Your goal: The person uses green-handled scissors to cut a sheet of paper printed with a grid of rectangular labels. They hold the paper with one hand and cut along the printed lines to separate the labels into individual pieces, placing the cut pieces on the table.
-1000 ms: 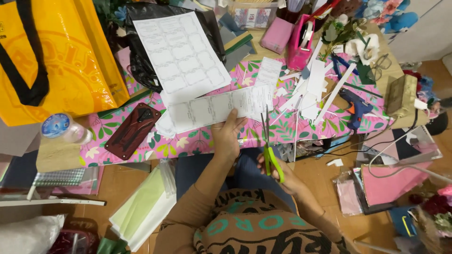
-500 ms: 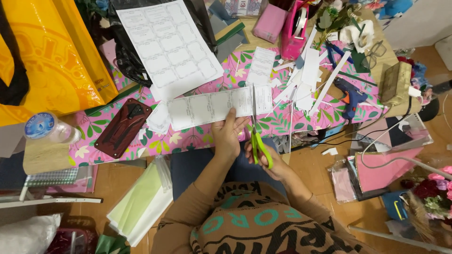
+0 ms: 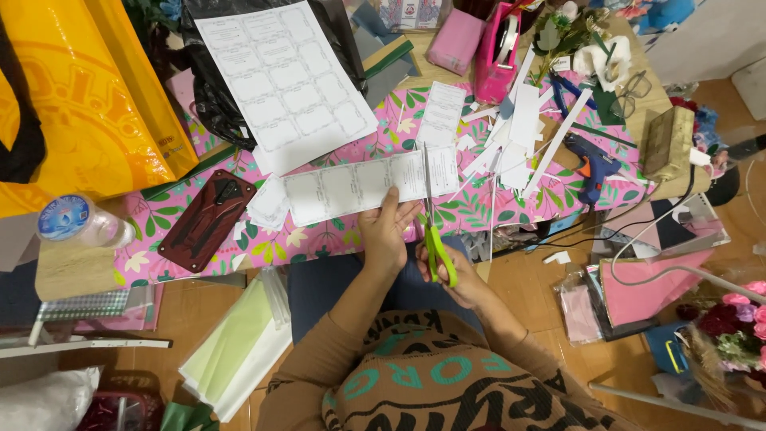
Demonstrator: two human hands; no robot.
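Seen from the head camera, the left hand (image 3: 385, 235) pinches the near edge of a long white paper strip printed with a row of boxed labels (image 3: 363, 186), thumb and fingers closed on it. The strip lies across a pink floral-patterned work mat (image 3: 263, 239), at the middle of the scene, running left to right.

The right hand (image 3: 463, 279) is wrapped around the handles of a pair of green-handled scissors (image 3: 435, 239). The blades point away from the person and pass through the strip near its right end, between two of the printed boxes.

Just beyond the strip, to the left, lies a large white sheet printed with a grid of boxed labels (image 3: 286, 80), resting partly on a black plastic bag (image 3: 211, 88). A dark red and black phone case (image 3: 206, 219) lies on the mat to the left of the strip, and a clear plastic bottle with a blue cap label (image 3: 80, 222) lies further left. To the right are scattered white paper offcuts (image 3: 519, 132) and a blue and orange glue gun (image 3: 592, 169). A large yellow bag (image 3: 80, 104) fills the far left.
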